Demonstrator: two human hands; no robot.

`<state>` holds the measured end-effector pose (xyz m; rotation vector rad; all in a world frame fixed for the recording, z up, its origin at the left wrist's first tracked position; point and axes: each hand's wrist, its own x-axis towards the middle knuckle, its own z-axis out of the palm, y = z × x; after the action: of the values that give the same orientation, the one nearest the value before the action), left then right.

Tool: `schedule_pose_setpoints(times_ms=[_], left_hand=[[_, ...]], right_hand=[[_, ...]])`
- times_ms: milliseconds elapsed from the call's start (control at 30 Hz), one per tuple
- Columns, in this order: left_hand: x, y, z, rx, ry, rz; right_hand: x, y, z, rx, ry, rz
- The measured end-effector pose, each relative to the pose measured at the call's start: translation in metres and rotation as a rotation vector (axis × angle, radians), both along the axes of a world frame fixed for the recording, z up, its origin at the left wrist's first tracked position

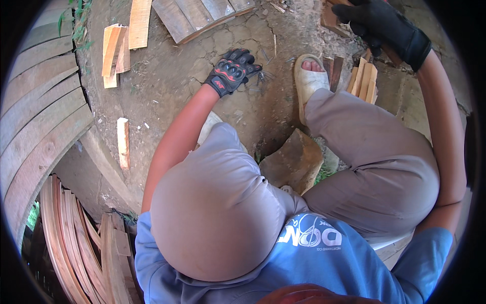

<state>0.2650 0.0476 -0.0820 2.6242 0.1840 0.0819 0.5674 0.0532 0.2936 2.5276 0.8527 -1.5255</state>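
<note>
My left hand [233,72], in a black glove with red trim, reaches down to the bare ground. Its fingers are bent but spread, beside a scatter of thin nails [261,77]; whether a nail lies under the fingertips is hidden. Up at the far right, my right hand [387,29], in a black glove, has its fingers curled together. What it grips, if anything, cannot be made out. Next to those fingers are reddish-brown wood blocks [331,21]. A slatted wooden panel [202,17] lies on the ground beyond my left hand.
Pale wood offcuts [114,50] lie at the far left, with a single short piece [123,143] nearer. Split wood strips [363,81] lie beside my sandalled foot [310,83]. A curved wood chunk [293,159] sits between my legs. Long planks [71,238] are stacked at the near left.
</note>
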Motion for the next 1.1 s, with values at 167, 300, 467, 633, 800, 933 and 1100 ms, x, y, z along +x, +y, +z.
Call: schedule_pose_setpoints(times_ms=[167,300,467,633,800,933,1100], left_hand=[[0.002,0.001,0.0,0.033,-0.019,-0.052],[0.004,0.006,0.002,0.003,-0.045,-0.098],[0.011,0.005,0.002,0.01,-0.019,-0.122],[0.007,0.012,0.013,-0.001,0.039,-0.14],[0.011,0.017,0.023,-0.037,0.075,-0.131],[0.002,0.012,0.006,-0.026,0.022,-0.055],[-0.003,0.006,0.01,-0.104,0.011,0.004]], right_hand=[[-0.003,-0.003,-0.001,0.03,-0.023,0.056],[-0.001,-0.004,-0.006,0.029,-0.056,0.039],[0.0,-0.012,-0.002,0.033,-0.091,0.037],[-0.002,-0.001,-0.005,0.01,-0.109,0.094],[0.013,-0.011,-0.015,0.036,-0.002,0.016],[0.024,-0.027,-0.046,0.18,-0.037,0.099],[0.024,-0.03,-0.048,0.198,-0.058,0.073]])
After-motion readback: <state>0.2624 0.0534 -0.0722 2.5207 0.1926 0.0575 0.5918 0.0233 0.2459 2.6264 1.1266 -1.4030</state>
